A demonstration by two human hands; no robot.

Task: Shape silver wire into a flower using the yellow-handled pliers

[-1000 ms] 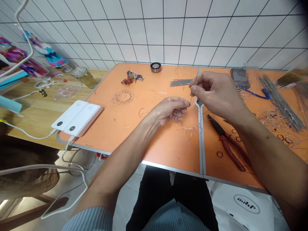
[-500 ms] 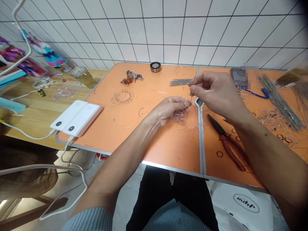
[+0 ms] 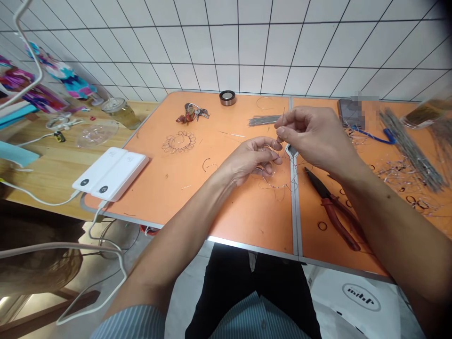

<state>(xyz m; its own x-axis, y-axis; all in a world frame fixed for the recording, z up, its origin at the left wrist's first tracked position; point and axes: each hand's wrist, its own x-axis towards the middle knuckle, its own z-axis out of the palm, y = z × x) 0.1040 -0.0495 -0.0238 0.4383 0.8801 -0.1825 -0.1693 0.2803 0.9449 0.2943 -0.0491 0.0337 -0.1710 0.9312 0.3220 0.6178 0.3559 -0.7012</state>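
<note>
White wall tiles (image 3: 226, 42) stand behind an orange bench (image 3: 254, 221), whose metal seam (image 3: 296, 216) runs from far edge to near; left of that seam, a looped wire piece (image 3: 277, 186) is held in the left hand (image 3: 260, 157), its fine loops spreading rightward and toward the person; it looks roundish, so I cannot tell a long axis for it. The left hand curls its lower fingers on the wire, thumb and forefinger slightly apart; the right hand (image 3: 306, 132) pinches a thin wire strand (image 3: 284, 114) between thumb and forefinger, just beside the left fingertips; the strand's long axis is nearly upright, its visible end pointing up, its lower end too fine to follow.

Pliers (image 3: 328, 200) lie near the right forearm, long axis slanting, black nose pointing away and leftward, red handles toward the person; a wire rosette (image 3: 179, 142) lies flat, well left of the hands; beyond them, a bundle of straight wires (image 3: 262, 121) runs left to right.
</note>
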